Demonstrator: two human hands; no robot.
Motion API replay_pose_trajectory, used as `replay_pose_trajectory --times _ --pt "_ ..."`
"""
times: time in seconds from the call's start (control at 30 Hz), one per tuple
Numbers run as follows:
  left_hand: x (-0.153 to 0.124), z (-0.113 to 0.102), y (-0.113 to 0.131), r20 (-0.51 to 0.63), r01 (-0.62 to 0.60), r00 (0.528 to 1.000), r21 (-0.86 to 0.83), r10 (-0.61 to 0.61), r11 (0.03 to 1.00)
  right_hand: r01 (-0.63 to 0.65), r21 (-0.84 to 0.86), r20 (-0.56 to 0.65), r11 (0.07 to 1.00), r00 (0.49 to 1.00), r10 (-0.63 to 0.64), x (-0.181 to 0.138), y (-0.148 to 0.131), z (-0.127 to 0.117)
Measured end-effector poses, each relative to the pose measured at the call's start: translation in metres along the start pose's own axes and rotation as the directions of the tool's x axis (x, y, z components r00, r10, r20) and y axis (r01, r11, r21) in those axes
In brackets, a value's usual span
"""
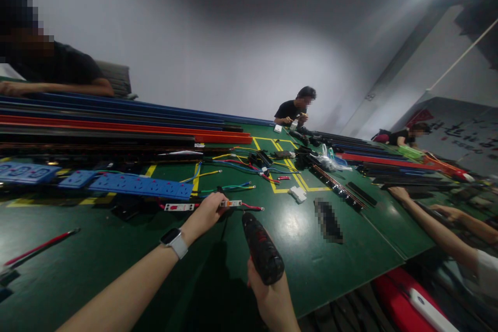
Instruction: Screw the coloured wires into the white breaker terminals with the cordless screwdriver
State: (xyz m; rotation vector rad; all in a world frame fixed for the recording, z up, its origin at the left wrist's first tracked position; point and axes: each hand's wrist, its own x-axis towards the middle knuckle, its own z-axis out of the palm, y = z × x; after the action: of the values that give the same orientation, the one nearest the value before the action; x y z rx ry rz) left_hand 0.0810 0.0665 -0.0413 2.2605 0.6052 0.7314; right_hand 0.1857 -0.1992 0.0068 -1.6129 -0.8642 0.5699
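Note:
My left hand (207, 215) reaches forward over the green table (116, 259), with a watch on its wrist. Its fingers are closed on a small white and orange breaker part (232, 203) with red wires running out of it. My right hand (272, 298) is low at the table's near edge, wrapped round a black electric screwdriver (261, 247). The tool's tip points toward the part in my left hand. A second white breaker piece (179, 207) lies just left of my left hand.
Blue socket strips (140, 185) and long red, blue and black rails (116, 129) lie along the left. Loose wires (241, 166) and black parts lie mid-table. Other people sit at the far left, far end and right; another person's arms (431, 220) reach in from the right.

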Motion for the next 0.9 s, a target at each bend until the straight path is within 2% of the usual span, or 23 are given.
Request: replay_pose_trajectory --times 0.27,0.63,0.9 --pt "0.0002 0.001 -0.0013 -0.002 -0.008 1.0 0.023 0.008 1.0 0.004 -0.019 0.021 1.0 1.0 -0.003 -0.0011 0.0005 -0.0004" --pt "0.0003 -0.001 0.0015 0.001 0.013 1.0 0.009 -0.013 1.0 -0.053 0.008 0.014 0.999 0.999 0.053 0.0015 0.0014 0.0016" --pt "-0.0001 -0.0017 0.0025 0.005 0.025 1.0 0.003 -0.025 1.0 0.026 -0.02 0.006 0.999 1.0 -0.026 0.0016 0.0009 0.0008"
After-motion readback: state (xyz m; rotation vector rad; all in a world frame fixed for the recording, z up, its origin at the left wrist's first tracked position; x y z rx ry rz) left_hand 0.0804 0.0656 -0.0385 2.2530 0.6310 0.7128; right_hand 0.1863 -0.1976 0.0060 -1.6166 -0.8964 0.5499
